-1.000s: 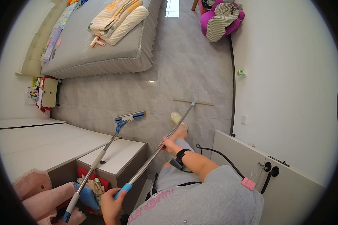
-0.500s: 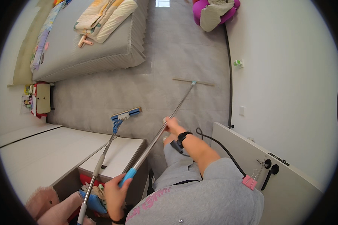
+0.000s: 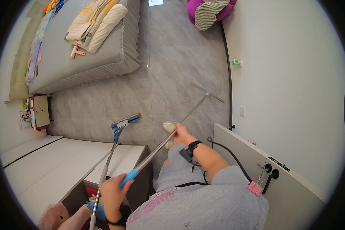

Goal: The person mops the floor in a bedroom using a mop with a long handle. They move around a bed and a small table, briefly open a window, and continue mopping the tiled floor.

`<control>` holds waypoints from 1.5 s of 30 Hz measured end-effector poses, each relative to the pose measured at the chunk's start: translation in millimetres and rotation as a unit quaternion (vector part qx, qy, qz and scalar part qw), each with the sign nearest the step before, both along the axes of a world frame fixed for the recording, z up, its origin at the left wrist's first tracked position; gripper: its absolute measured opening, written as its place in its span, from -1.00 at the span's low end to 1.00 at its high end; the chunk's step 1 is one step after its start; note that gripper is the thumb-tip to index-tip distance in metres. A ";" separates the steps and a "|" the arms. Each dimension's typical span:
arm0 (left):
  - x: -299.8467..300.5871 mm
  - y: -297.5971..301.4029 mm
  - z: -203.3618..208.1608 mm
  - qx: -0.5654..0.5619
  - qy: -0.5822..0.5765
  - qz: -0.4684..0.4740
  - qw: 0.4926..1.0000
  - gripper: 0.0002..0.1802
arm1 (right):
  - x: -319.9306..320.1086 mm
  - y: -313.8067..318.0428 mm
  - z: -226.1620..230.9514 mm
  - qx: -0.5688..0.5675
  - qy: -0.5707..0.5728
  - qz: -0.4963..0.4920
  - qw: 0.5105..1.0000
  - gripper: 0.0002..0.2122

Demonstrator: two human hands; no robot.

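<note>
Both my hands hold a floor squeegee with a long metal pole (image 3: 147, 160). My left hand (image 3: 112, 190) is closed round the upper end, by the light-blue grip (image 3: 128, 178). Farther down the pole my right hand (image 3: 181, 133) is wrapped round it, a black band at the wrist. The thin squeegee blade (image 3: 217, 97) lies on the grey floor near the right wall, slanted and partly blurred. To the left, a sponge mop (image 3: 125, 121) with a blue and white head leans over the cabinet edge, its pole passing beside my left hand without being held.
A bed (image 3: 103, 61) with folded quilts (image 3: 92, 27) stands at the far left. White cabinets (image 3: 65, 157) with an open compartment are at the near left. To the right are a door (image 3: 241, 149) with black handles and the wall; a purple seat (image 3: 195, 5) stands farther off. My slippered feet (image 3: 168, 127) are below the pole.
The squeegee blade has moved right toward the wall and turned to a steeper slant. Both hands keep their grip. The view has shifted slightly, and my slippers show more.
</note>
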State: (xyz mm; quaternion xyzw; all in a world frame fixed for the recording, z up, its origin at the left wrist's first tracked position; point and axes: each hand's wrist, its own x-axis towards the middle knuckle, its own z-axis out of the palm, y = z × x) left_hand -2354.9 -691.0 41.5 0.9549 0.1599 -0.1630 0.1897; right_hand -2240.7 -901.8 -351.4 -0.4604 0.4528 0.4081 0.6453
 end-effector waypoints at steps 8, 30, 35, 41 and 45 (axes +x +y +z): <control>70.8 -0.1 -2.4 0.049 -0.007 -0.088 0.995 -0.71 | 24.6 4.9 -4.3 0.007 0.062 -0.151 0.987 -0.72; -17.0 9.1 39.7 0.051 0.114 0.116 0.985 -0.59 | 14.6 98.5 27.9 0.116 0.036 0.091 0.988 -0.73; -40.5 26.5 70.8 0.055 0.104 0.139 0.983 -0.68 | -39.9 117.6 40.6 0.127 0.063 0.139 0.980 -0.74; -65.1 24.0 53.9 0.038 0.049 0.204 0.977 -0.65 | -20.3 113.0 54.0 0.113 0.025 0.159 0.980 -0.74; -51.7 -2.4 23.4 0.027 0.158 0.138 0.977 -0.57 | 1.1 90.5 15.9 0.102 0.032 0.178 0.978 -0.74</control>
